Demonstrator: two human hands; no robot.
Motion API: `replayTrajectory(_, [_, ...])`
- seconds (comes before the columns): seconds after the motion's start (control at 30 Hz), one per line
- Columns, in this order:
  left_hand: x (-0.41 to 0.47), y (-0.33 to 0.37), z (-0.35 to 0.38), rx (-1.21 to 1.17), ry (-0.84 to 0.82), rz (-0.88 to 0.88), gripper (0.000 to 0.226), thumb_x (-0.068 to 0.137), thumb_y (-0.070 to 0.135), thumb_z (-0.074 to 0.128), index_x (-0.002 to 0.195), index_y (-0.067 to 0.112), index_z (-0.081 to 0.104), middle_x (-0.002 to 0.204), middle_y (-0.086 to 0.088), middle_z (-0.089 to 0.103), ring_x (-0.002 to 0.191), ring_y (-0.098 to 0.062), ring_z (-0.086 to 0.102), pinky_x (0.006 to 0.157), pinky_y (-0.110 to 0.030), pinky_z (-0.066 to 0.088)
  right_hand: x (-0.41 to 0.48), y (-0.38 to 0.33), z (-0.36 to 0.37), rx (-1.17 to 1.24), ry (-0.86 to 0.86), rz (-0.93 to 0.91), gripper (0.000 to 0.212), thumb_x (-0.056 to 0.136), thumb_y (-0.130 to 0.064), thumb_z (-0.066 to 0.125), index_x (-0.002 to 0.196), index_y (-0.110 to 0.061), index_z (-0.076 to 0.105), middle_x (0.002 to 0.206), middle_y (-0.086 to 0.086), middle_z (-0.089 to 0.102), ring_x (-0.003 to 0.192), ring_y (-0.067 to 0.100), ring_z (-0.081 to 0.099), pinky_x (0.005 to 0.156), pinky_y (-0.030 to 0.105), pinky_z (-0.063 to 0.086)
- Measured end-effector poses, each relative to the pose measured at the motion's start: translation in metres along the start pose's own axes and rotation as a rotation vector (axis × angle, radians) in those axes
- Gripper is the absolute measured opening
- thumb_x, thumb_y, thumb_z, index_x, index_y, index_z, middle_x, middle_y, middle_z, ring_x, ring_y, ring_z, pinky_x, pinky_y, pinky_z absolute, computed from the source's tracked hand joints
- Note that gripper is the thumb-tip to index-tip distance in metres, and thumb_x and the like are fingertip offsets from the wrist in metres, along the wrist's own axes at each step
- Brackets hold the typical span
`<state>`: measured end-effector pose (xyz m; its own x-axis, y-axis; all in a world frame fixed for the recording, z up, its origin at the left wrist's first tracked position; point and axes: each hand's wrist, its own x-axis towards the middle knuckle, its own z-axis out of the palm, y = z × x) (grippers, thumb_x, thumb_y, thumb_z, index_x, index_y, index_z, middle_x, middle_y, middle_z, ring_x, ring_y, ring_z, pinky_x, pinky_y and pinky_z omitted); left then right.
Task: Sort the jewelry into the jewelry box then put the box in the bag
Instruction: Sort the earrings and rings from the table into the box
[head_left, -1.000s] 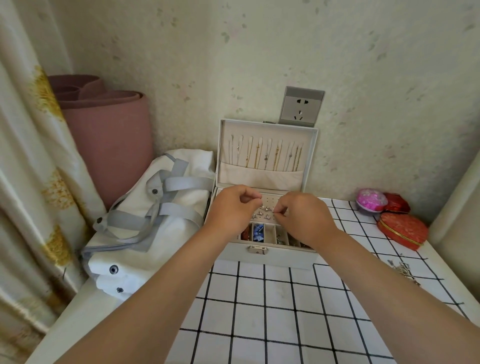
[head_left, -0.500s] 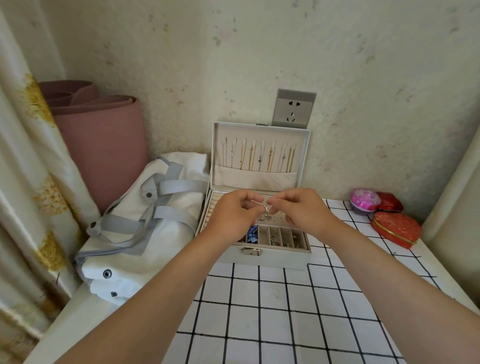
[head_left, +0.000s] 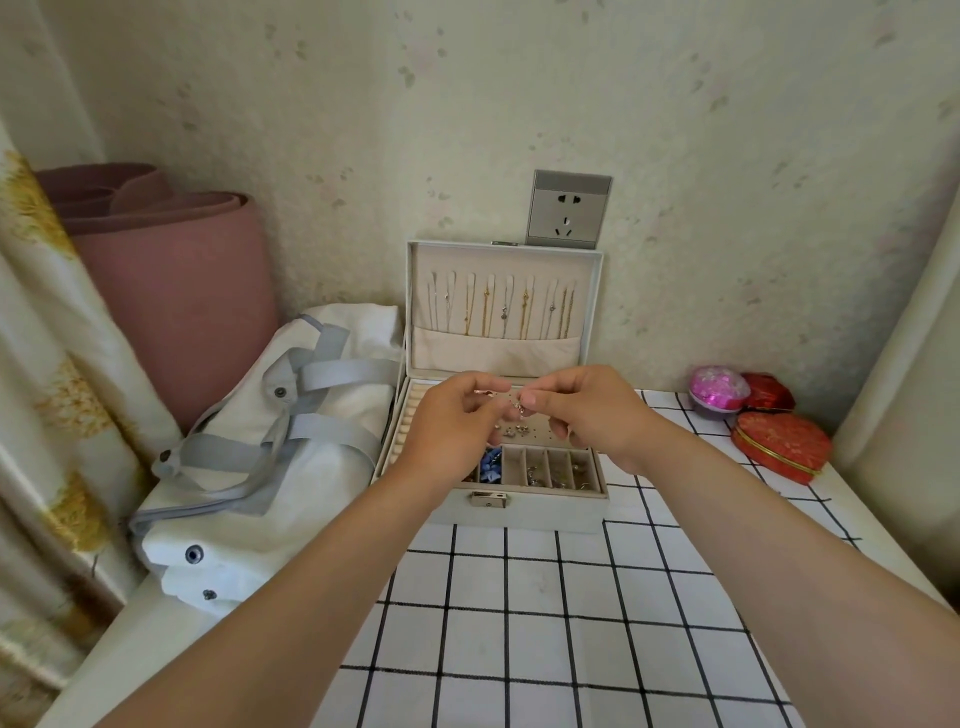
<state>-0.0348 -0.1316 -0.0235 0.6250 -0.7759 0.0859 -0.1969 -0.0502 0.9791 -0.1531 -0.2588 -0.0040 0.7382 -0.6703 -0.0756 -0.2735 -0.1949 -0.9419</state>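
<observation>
A pale grey jewelry box (head_left: 524, 512) stands open against the wall, its lid (head_left: 503, 306) upright with several thin chains hanging inside. Small compartments along the front hold earrings and a blue piece (head_left: 490, 464). Both hands hover just above the tray. My left hand (head_left: 451, 427) and my right hand (head_left: 592, 410) pinch a small silver earring (head_left: 519, 409) between their fingertips. A white bag (head_left: 270, 447) with grey straps lies to the left of the box, touching it.
A rolled pink mat (head_left: 176, 275) stands behind the bag, and a curtain (head_left: 47, 364) hangs at far left. Red heart-shaped boxes (head_left: 782, 447) and a pink ball (head_left: 718, 389) sit at right. A wall socket (head_left: 569, 210) is above the lid. A checked cloth (head_left: 545, 613) covers the table.
Both hands have risen slightly from the tray, lifting the small silver earring between them. The camera view has shifted a little.
</observation>
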Motion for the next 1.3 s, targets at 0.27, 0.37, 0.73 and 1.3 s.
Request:
replayTrajectory(0.27, [0.005,-0.001,-0.002,0.044,0.005,0.024,0.006,0.092,0.021,0.067,0.092,0.021,0.073,0.082,0.005,0.072,0.059,-0.006,0.06,0.063,-0.019,0.054,0.0,-0.003,0.002,0.123,-0.055,0.034,0.014,0.091,-0.015,0.071,0.103,-0.01,0.076,0.086,0.009,0.073,0.052,0.012,0.046,0.045,0.022,0.032])
replayTrajectory(0.37, [0.008,-0.003,-0.004,0.141,0.001,0.056,0.006,0.093,0.024,0.066,0.091,0.021,0.071,0.08,0.005,0.069,0.06,-0.001,0.059,0.062,-0.017,0.051,0.0,-0.005,0.003,0.121,-0.029,0.026,0.014,0.088,-0.016,0.075,0.101,-0.012,0.077,0.087,0.011,0.075,0.051,0.012,0.046,0.044,0.022,0.032])
replayTrajectory(0.73, [0.008,-0.014,0.0,0.433,-0.057,0.217,0.01,0.095,0.027,0.063,0.097,0.029,0.072,0.086,0.015,0.068,0.082,0.002,0.059,0.077,-0.02,0.047,0.005,0.008,-0.001,-0.196,0.093,-0.072,0.011,0.08,-0.016,0.083,0.09,-0.021,0.081,0.072,-0.012,0.073,0.066,-0.002,0.065,0.064,0.012,0.046])
replayTrajectory(1.3, [0.009,-0.031,0.004,0.968,-0.177,0.549,0.034,0.095,0.039,0.053,0.126,0.029,0.064,0.115,0.012,0.059,0.11,-0.011,0.04,0.092,-0.031,0.036,0.0,0.019,0.002,-0.951,0.14,-0.285,0.01,0.088,-0.032,0.068,0.085,-0.031,0.076,0.085,-0.013,0.071,0.078,0.007,0.063,0.057,0.014,0.04])
